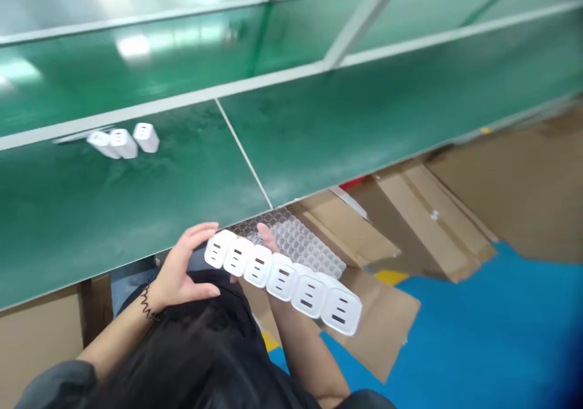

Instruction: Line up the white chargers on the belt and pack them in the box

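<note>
A row of several white chargers (282,278), port faces towards me, is held side by side in the air just below the edge of the green table (364,123). My left hand (182,269), a black coil band at its wrist, cups the left end of the row with curled fingers. My right hand (268,239) is mostly hidden behind the row. Only a fingertip shows above it, and the forearm runs under the row. Three more white chargers (124,141) lie together on the table at the far left.
A clear plastic cell tray (303,245) lies under the table edge behind the row. Flattened cardboard boxes (432,226) cover the blue floor (478,336) to the right. A brown box (36,330) stands at lower left. White rails cross the green table.
</note>
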The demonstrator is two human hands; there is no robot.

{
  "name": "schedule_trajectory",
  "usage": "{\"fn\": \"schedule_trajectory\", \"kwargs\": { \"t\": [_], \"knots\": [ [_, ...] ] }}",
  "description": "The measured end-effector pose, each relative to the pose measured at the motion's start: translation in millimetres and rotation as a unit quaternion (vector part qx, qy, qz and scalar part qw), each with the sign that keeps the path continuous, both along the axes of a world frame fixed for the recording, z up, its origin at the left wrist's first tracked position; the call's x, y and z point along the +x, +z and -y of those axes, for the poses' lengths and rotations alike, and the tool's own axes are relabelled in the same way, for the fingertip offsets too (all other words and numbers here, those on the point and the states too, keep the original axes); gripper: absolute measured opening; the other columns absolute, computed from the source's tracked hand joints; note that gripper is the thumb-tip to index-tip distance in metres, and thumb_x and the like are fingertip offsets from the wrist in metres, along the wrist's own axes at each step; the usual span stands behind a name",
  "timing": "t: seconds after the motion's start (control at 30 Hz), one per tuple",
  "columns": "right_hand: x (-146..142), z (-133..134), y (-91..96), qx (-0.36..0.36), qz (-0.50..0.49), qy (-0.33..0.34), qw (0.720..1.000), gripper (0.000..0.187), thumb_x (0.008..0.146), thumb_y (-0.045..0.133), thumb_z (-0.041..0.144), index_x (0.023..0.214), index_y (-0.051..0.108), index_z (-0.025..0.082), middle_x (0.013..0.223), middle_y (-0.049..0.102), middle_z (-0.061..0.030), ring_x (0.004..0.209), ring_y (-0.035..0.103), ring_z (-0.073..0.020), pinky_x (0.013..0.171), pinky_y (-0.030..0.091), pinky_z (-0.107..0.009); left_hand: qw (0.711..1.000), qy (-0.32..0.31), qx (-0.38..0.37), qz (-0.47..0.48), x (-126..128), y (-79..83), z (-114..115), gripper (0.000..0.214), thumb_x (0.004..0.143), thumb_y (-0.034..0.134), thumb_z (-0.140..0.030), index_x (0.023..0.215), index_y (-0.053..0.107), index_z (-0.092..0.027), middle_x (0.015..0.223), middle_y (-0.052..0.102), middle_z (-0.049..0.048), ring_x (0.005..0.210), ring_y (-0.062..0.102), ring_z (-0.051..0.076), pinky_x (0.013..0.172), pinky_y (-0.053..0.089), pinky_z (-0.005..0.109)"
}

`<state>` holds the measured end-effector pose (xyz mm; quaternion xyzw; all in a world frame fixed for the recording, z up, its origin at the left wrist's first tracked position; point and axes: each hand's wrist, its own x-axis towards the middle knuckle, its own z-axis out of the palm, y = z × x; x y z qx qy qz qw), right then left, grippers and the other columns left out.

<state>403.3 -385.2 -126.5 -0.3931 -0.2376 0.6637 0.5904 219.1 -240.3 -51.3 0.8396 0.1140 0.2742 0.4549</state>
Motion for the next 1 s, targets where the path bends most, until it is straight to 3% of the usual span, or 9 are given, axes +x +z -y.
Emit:
{"fn": "schedule_trajectory", "kwargs": {
  "t": [0.1,0.2,0.27,0.33,0.4,0.53,0.67,0.83,1.0],
  "knots": [
    [-24.4,-81.3,38.9,0.065,-0.067,0.044,0.995,0.090,0.068,0.058,0.083,0.145,0.037,0.042,0.133,0.061,-0.0071,0.111,0.064,-0.0326,0.081,0.056,-0.054,0.982,0.104,0.159,0.006,-32.5,37.2,-23.9,0.085,0.080,0.068,-0.064,0.148,0.032,-0.029,0.144,0.047,0.0151,0.133,0.048,0.032,0.108,0.044,0.050],
    [-59.4,-148.9,73.3,0.069,-0.105,0.119,0.985,0.073,0.072,0.069,0.067,0.134,0.053,0.032,0.134,0.061,-0.0092,0.121,0.057,-0.0334,0.092,0.053,-0.055,0.939,0.176,0.286,-0.080,-59.6,50.6,-61.0,0.084,0.080,0.070,-0.061,0.147,0.032,-0.028,0.146,0.046,0.0157,0.137,0.044,0.036,0.118,0.027,0.060],
    [-81.3,-179.7,84.0,0.061,-0.093,0.157,0.981,0.065,0.073,0.071,0.060,0.129,0.057,0.030,0.136,0.060,-0.0091,0.125,0.054,-0.0332,0.093,0.052,-0.052,0.924,0.212,0.291,-0.127,-79.4,49.3,-84.8,0.085,0.080,0.069,-0.061,0.148,0.031,-0.026,0.146,0.047,0.0157,0.136,0.045,0.035,0.119,0.025,0.060],
    [-97.4,-199.8,85.3,0.062,-0.081,0.187,0.977,0.065,0.071,0.073,0.059,0.127,0.059,0.029,0.139,0.058,-0.0094,0.128,0.051,-0.0345,0.092,0.052,-0.052,0.931,0.227,0.242,-0.149,-100.6,43.9,-102.5,0.088,0.080,0.069,-0.060,0.149,0.028,-0.024,0.147,0.046,0.0152,0.136,0.046,0.033,0.117,0.035,0.051],
    [-106.6,-211.2,81.9,0.069,-0.076,0.207,0.973,0.069,0.069,0.073,0.062,0.128,0.058,0.029,0.142,0.055,-0.0097,0.130,0.049,-0.0359,0.091,0.052,-0.054,0.942,0.237,0.183,-0.151,-121.1,37.3,-112.5,0.091,0.079,0.071,-0.059,0.150,0.027,-0.024,0.147,0.046,0.0141,0.135,0.047,0.031,0.112,0.043,0.045],
    [-108.4,-216.2,77.1,0.086,-0.080,0.211,0.970,0.084,0.062,0.070,0.075,0.132,0.055,0.032,0.146,0.050,-0.0092,0.132,0.046,-0.0371,0.090,0.052,-0.056,0.954,0.254,0.100,-0.123,-150.7,22.7,-115.6,0.090,0.078,0.073,-0.057,0.150,0.027,-0.028,0.148,0.044,0.0135,0.129,0.052,0.030,0.109,0.046,0.048],
    [-103.4,-213.9,78.2,0.076,-0.104,0.215,0.968,0.078,0.067,0.068,0.073,0.132,0.055,0.033,0.133,0.060,-0.0076,0.120,0.056,-0.0331,0.081,0.057,-0.053,0.965,0.252,0.028,-0.070,-161.5,6.6,-112.9,0.096,0.077,0.075,-0.055,0.152,0.021,-0.030,0.150,0.040,0.0148,0.125,0.055,0.030,0.101,0.052,0.048],
    [-103.9,-217.4,78.9,0.065,-0.115,0.228,0.965,0.075,0.066,0.076,0.063,0.131,0.055,0.033,0.115,0.070,-0.0058,0.103,0.066,-0.0292,0.080,0.057,-0.054,0.969,0.247,0.009,-0.027,-166.9,-2.4,-114.6,0.105,0.074,0.078,-0.055,0.155,0.015,-0.032,0.149,0.043,0.0159,0.125,0.054,0.031,0.101,0.051,0.050],
    [-105.1,-219.3,77.4,0.039,-0.098,0.221,0.969,0.074,0.067,0.076,0.061,0.132,0.053,0.034,0.115,0.070,-0.0063,0.104,0.065,-0.0314,0.085,0.053,-0.063,0.971,0.235,0.009,-0.030,-170.4,-0.6,-114.9,0.108,0.072,0.080,-0.054,0.155,0.015,-0.031,0.147,0.046,0.0159,0.125,0.055,0.031,0.104,0.050,0.051]
  ]
}}
